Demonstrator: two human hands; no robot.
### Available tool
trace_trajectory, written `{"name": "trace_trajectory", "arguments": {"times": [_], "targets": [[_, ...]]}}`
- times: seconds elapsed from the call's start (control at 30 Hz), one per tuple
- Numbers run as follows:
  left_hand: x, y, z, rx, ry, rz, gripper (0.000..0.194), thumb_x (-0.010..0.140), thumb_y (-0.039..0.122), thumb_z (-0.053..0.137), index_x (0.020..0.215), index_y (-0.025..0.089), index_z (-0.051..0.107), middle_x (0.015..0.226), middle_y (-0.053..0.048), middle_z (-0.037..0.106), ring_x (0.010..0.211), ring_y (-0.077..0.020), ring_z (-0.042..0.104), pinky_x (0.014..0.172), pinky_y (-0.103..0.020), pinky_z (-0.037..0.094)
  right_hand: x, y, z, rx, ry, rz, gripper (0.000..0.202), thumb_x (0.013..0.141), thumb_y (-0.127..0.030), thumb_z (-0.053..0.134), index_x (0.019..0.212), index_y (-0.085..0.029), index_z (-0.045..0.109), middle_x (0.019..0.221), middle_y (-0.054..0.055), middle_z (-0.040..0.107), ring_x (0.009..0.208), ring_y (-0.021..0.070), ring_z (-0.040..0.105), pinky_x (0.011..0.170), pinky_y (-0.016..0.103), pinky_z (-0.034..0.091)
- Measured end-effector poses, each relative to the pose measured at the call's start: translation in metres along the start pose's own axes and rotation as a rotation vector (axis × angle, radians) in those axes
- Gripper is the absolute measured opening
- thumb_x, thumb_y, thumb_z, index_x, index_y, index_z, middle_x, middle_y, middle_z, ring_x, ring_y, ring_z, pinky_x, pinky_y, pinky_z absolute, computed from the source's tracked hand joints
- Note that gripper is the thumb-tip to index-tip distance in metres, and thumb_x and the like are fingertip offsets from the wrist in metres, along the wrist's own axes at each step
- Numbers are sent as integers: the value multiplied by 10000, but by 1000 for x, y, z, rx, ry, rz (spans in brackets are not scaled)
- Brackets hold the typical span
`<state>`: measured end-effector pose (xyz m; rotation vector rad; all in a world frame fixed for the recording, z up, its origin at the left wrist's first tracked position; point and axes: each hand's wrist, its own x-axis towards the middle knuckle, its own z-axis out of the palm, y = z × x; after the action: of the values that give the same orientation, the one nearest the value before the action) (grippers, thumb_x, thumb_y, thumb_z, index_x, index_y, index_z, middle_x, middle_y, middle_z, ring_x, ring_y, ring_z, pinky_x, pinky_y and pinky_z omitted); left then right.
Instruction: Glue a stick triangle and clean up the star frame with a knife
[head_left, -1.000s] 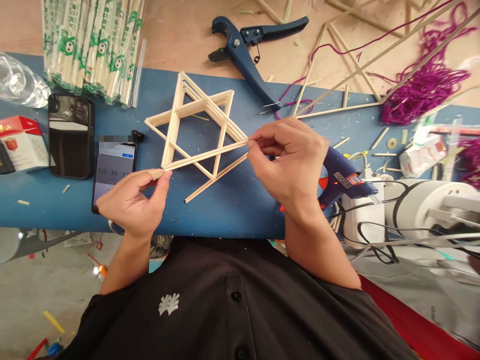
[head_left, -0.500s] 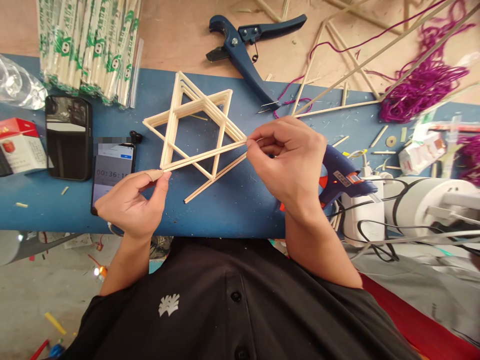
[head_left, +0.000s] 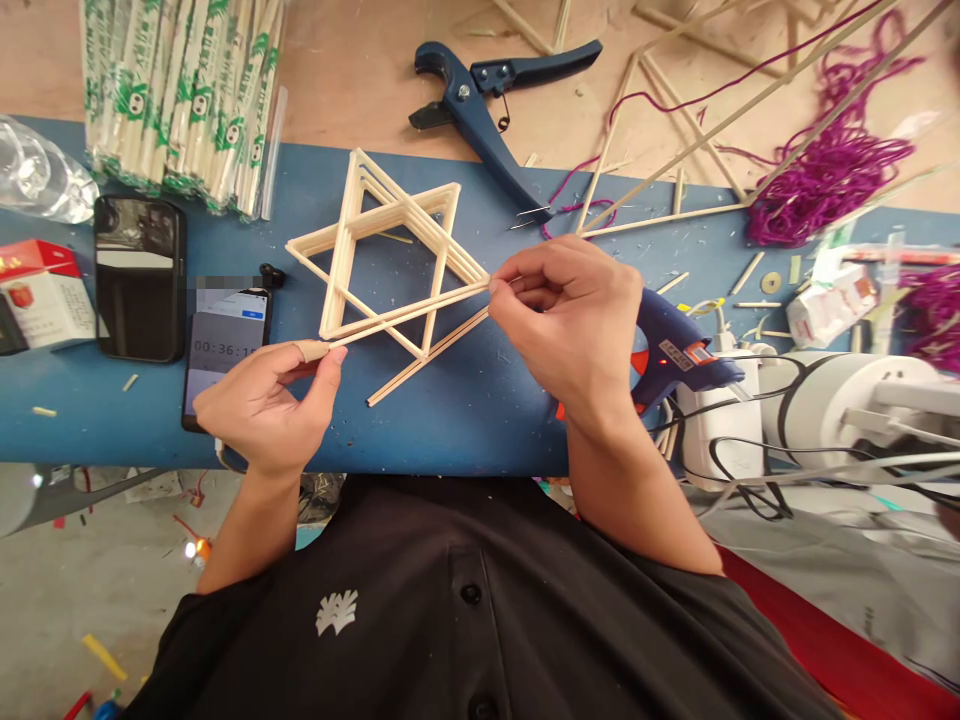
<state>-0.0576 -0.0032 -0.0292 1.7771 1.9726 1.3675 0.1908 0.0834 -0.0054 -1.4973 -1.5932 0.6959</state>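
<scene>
A six-pointed star of stacked wooden sticks [head_left: 346,240] lies on the blue mat. Along its near edge runs a thin wooden stick [head_left: 409,315], pinched at its left end by my left hand [head_left: 274,400]. At the star's right corner my right hand [head_left: 574,320] pinches the other end of that stick between thumb and forefinger. Two loose sticks [head_left: 427,359] lie side by side below the star, their right ends reaching under my right hand. A phone showing a timer [head_left: 225,345] is partly covered by my left hand.
Blue cutters [head_left: 480,120] lie behind the star. To the right are a blue glue gun [head_left: 679,360], a white power strip [head_left: 716,430] with cables, and purple yarn [head_left: 817,170]. Wrapped chopsticks [head_left: 176,100], a black phone [head_left: 139,280] and a red-white box [head_left: 49,295] are at the left.
My left thumb and fingertips have shifted slightly along the stick's left end. Both hands keep their pinches, and the whole view has moved a little.
</scene>
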Motion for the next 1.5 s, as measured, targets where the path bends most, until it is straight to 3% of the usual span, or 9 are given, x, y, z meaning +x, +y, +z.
{"name": "trace_trajectory", "arguments": {"times": [0.17,0.3,0.43,0.57,0.9,1.07,1.17,1.37,1.5], "targets": [[-2,8,-1,-94,0,-119,112,819,271,903,871,245,808,775,-3,815,635,-184,763,587,-313,647,-6,-2,-5,-33,11,-54,175,787,-86,708,768,-251,762,787,-13,732,639,115,655,602,252,627],[2,20,-6,-222,31,-89,188,772,272,901,891,242,758,738,15,760,611,-171,718,551,-316,613,-16,-11,-12,-2,17,-131,193,819,-80,665,779,-247,753,832,3,746,667,126,675,599,278,641],[3,41,-21,-117,-166,68,179,805,258,872,976,256,821,661,43,701,569,-155,646,586,-331,568,-31,-23,-17,3,-1,-205,227,844,-49,664,795,-259,733,863,17,750,685,137,678,619,309,654],[-6,71,-28,98,-289,176,33,880,279,821,913,275,821,753,20,778,670,-189,730,610,-342,543,-54,-36,-19,-25,-11,-317,228,874,-66,665,820,-279,727,895,26,758,738,164,703,641,339,664],[-49,127,-33,2,-231,154,171,959,228,720,822,301,791,748,34,786,629,-151,697,585,-332,537,-124,-57,-40,-59,111,-603,321,848,-21,744,995,-306,736,907,23,765,842,211,742,774,391,651],[-62,135,-43,-128,-221,187,165,901,183,760,764,275,769,727,30,780,616,-148,668,577,-333,523,-151,-56,-57,-186,131,-687,303,889,-63,793,1091,-288,780,995,63,790,905,258,765,837,438,687],[-68,135,-47,-238,-261,139,185,870,162,790,726,273,756,715,29,765,587,-142,632,562,-339,498,-160,-57,-62,-235,150,-793,255,897,-60,805,1089,-227,787,991,72,800,887,233,771,836,382,684],[-84,126,-46,-331,-277,7,195,855,147,798,697,252,752,669,20,721,567,-140,595,520,-328,443,-170,-56,-51,-184,215,-830,196,910,-19,766,974,-203,761,924,84,801,831,174,770,778,287,676],[-91,113,-45,-366,-282,-28,157,857,189,808,712,240,779,682,23,727,585,-129,608,531,-294,445,-181,-48,-45,-149,175,-813,232,933,-32,746,1099,-194,760,1049,113,834,908,166,799,836,275,703]]}}
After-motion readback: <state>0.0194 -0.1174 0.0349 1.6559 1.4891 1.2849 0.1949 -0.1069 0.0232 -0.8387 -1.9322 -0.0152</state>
